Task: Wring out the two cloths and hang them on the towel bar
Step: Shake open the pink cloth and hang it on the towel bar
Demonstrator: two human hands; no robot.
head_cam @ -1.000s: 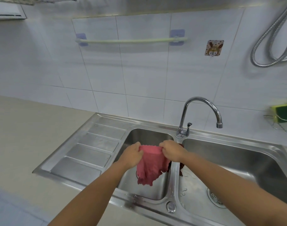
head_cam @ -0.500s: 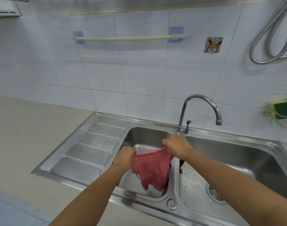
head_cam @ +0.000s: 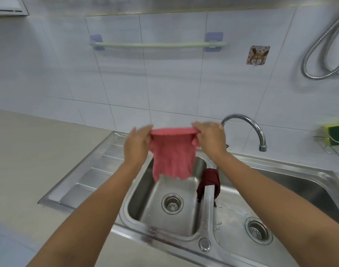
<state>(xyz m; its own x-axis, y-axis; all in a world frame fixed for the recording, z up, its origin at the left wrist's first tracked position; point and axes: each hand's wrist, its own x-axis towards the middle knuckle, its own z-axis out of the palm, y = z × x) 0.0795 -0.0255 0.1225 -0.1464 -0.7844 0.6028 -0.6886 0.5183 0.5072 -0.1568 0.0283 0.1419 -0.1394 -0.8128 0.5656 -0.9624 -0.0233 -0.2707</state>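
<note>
Nearest, the double sink (head_cam: 87, 182) serves as the landmark: its left basin lies open below the work, and a dark red cloth (head_cam: 210, 180) is draped over the divider between the two basins, probably parked there so it drips into steel while it waits its turn. Above that left basin, the left hand (head_cam: 136, 145) and the right hand (head_cam: 210, 140) each pinch an upper corner of the pink cloth (head_cam: 172, 153), fingers curled on the fabric, stretching its top edge taut so the rest hangs flat and spread, a shape suited to draping. Just right of the right hand, behind the sink, curves the tap (head_cam: 247, 126). Farther up the tiled wall behind the sink, the towel bar (head_cam: 157, 44) is bare; I judge the hanging of the first cloth is next.
</note>
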